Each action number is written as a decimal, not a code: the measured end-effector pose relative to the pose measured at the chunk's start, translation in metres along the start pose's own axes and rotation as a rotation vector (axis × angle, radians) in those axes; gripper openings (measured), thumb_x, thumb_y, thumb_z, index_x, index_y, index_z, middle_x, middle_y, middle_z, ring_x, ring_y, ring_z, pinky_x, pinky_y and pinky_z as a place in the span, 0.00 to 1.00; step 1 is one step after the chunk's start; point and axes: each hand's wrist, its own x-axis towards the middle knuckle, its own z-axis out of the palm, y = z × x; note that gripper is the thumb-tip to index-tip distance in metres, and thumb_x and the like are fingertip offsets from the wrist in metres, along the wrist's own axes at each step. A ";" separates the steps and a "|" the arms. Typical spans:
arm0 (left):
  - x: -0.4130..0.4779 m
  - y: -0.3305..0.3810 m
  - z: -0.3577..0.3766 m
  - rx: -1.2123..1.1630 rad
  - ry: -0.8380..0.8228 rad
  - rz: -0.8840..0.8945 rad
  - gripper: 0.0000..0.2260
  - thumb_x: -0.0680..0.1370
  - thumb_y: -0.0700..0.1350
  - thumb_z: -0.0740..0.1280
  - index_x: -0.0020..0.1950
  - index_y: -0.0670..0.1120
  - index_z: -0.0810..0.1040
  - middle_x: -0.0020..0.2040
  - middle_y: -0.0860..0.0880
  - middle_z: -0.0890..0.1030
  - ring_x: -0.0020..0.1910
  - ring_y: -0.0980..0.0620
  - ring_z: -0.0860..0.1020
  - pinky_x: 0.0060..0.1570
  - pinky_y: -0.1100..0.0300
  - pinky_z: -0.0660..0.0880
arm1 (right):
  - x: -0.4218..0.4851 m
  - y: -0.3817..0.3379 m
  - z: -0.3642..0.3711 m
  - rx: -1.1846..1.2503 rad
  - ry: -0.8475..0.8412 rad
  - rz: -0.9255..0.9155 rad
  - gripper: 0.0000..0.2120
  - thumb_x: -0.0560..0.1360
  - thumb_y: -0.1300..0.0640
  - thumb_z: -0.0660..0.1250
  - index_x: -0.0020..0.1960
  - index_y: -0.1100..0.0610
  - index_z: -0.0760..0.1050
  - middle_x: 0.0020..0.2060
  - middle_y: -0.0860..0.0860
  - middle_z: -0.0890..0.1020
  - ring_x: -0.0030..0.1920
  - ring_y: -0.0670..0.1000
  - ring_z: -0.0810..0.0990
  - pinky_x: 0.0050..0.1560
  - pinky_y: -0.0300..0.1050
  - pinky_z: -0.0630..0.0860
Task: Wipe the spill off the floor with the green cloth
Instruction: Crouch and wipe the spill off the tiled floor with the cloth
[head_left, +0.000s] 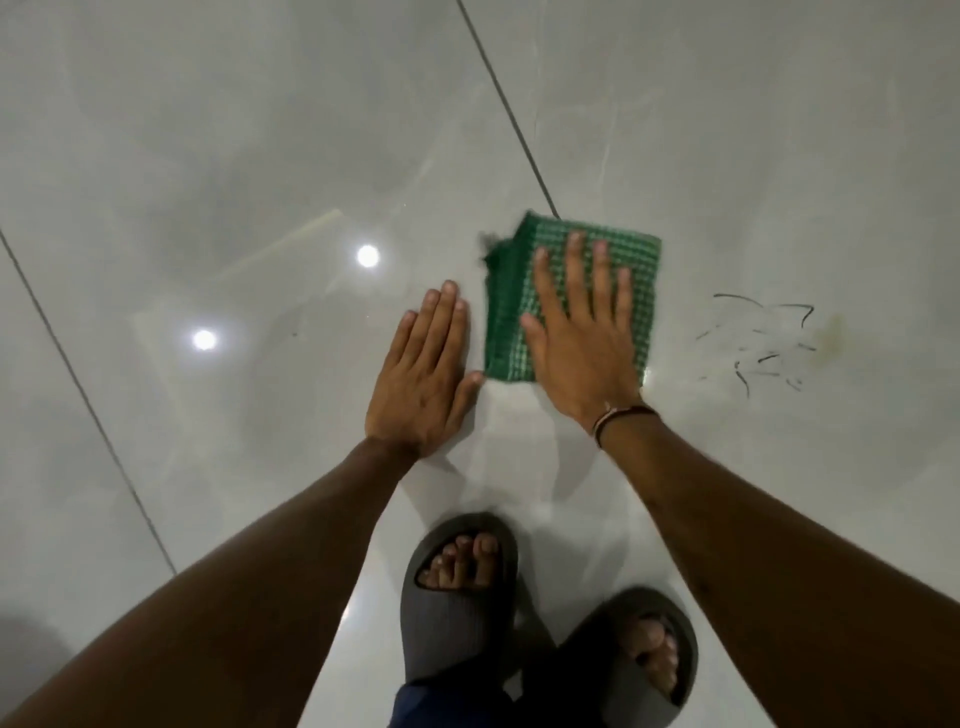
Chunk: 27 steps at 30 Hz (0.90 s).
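A folded green checked cloth (639, 270) lies flat on the glossy grey tiled floor (260, 130). My right hand (582, 343) presses palm-down on the cloth with fingers spread, covering its lower middle. My left hand (426, 379) rests flat on the bare tile just left of the cloth, its thumb touching the cloth's lower left corner. To the right of the cloth are dark thin streaks (763, 338) and a faint yellowish stain (831, 335) on the tile. A small dark smudge (488, 241) shows at the cloth's upper left edge.
My two feet in grey slippers (457, 613) (639, 660) stand below the hands. Dark grout lines (519, 135) (88, 400) cross the floor. Two ceiling lights reflect as bright spots (368, 255) on the left tile.
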 end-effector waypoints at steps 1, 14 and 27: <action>0.000 -0.001 -0.001 -0.024 -0.018 0.001 0.35 0.87 0.57 0.48 0.89 0.38 0.48 0.91 0.38 0.46 0.91 0.41 0.46 0.90 0.43 0.46 | -0.008 -0.009 0.002 -0.005 -0.017 -0.077 0.36 0.88 0.37 0.45 0.90 0.53 0.44 0.90 0.61 0.47 0.89 0.66 0.46 0.88 0.70 0.48; 0.000 -0.003 -0.005 0.004 -0.070 0.002 0.36 0.88 0.60 0.50 0.90 0.41 0.44 0.91 0.41 0.42 0.91 0.43 0.41 0.90 0.45 0.43 | 0.065 -0.014 -0.017 0.055 0.011 0.075 0.35 0.88 0.37 0.43 0.90 0.50 0.42 0.90 0.61 0.45 0.89 0.67 0.44 0.88 0.70 0.44; 0.000 -0.004 -0.002 0.004 -0.067 -0.004 0.36 0.89 0.61 0.49 0.90 0.42 0.42 0.91 0.42 0.40 0.91 0.43 0.41 0.90 0.44 0.46 | 0.096 0.070 -0.042 0.100 0.056 0.386 0.35 0.87 0.36 0.38 0.90 0.48 0.38 0.89 0.62 0.44 0.89 0.68 0.43 0.86 0.74 0.46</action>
